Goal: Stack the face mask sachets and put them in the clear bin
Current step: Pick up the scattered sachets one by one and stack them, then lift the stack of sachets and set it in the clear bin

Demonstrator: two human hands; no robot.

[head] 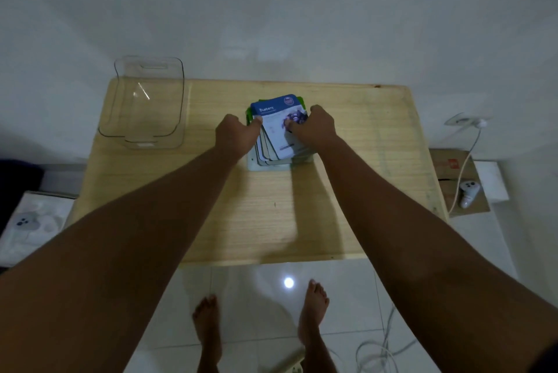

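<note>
Sachets (276, 131) fanned, long axis pointing away; both hands' fingers seemingly grip them.

Pale wood, clear plastic, glossy printed sachets

The table (332, 191) is light wood with a fine straight grain and a matt, smooth face. The clear bin (120, 119) looks like hard transparent plastic, glossy, catching thin glints on its walls. The face mask sachets (276, 119) have a slick printed film finish, the top 1 blue and white with a soft sheen. The floor (241, 297) is polished white tile, mirroring a lamp.
</note>
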